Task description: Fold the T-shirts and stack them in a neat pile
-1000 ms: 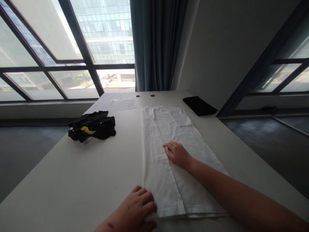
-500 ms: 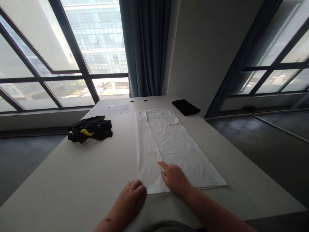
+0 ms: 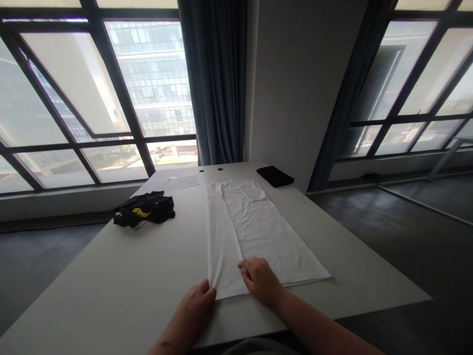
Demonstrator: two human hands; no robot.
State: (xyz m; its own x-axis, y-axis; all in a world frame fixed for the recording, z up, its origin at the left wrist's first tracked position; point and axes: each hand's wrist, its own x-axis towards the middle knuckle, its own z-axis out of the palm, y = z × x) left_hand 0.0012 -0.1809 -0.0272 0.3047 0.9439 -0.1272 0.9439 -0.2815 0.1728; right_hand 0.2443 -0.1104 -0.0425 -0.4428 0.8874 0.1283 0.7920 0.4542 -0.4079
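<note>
A white T-shirt (image 3: pixel 266 231) lies on the table, its collar end away from me and its left side folded inward along a long strip. My left hand (image 3: pixel 197 301) is closed at the near left corner of the shirt, the fabric pinched between thumb and fingers, with small creases running from the grip. Farther right, my right hand (image 3: pixel 260 278) rests over the inner edge of the folded strip near the hem. Its fingers are curled and pinch the cloth there; the fingertips are partly hidden.
A crumpled black garment with a yellow patch (image 3: pixel 144 209) lies at the left of the white table (image 3: pixel 166 276). Paper sheets (image 3: pixel 183 182) are at the far left, and a folded black cloth (image 3: pixel 275 176) is at the far right. Two round holes show near the far edge.
My right hand's pointing index finger has curled in and closed on the cloth. The left hand now pinches the corner, pulling creases into it. The camera view has tilted up.
</note>
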